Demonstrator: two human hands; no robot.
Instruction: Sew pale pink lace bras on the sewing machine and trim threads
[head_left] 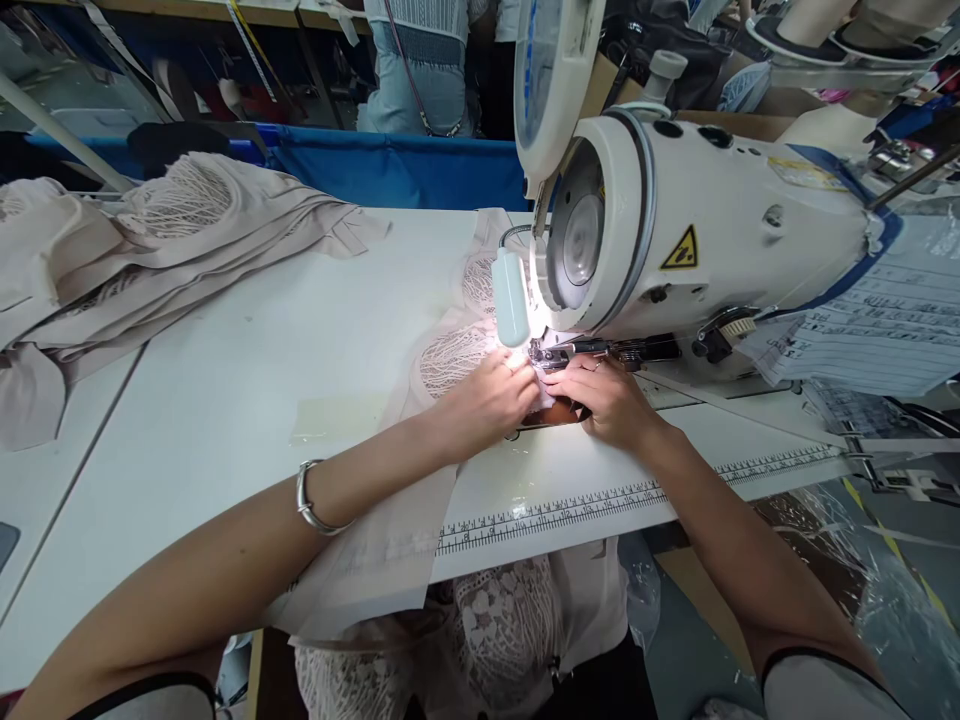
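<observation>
Pinching down on pale pink lace fabric (450,360), both hands met under the sewing machine (675,240) head, roughly picture centre. Left hand (491,400) lay flat-ish, fingers curled onto the fabric, grip closed on it; right hand (611,400) sat at 3 o'clock of the left, just beside it, fingers pressed on the same piece, grip closed on it too. Fingertips of both touched near the presser foot (547,355), glare from the lamp (510,298) washed out the exact contact. Fabric ran from the needle area toward 7 o'clock, under the left forearm, over the table (225,400) edge and down into the lap. Silver bangle (309,497) sat on the left wrist. Printed ruler strip (600,500) ran along the table's near edge, at 6 o'clock of the hands. Pile of the same pinkish pieces (112,260) lay at 10 o'clock, well apart from the hands. Yellow warning sticker (681,250) showed on the machine body. Paper sheets (877,320) lay at 3 o'clock beyond the machine. Another person in a light blue top (416,70) stood at 12 o'clock behind a blue divider (390,165).
</observation>
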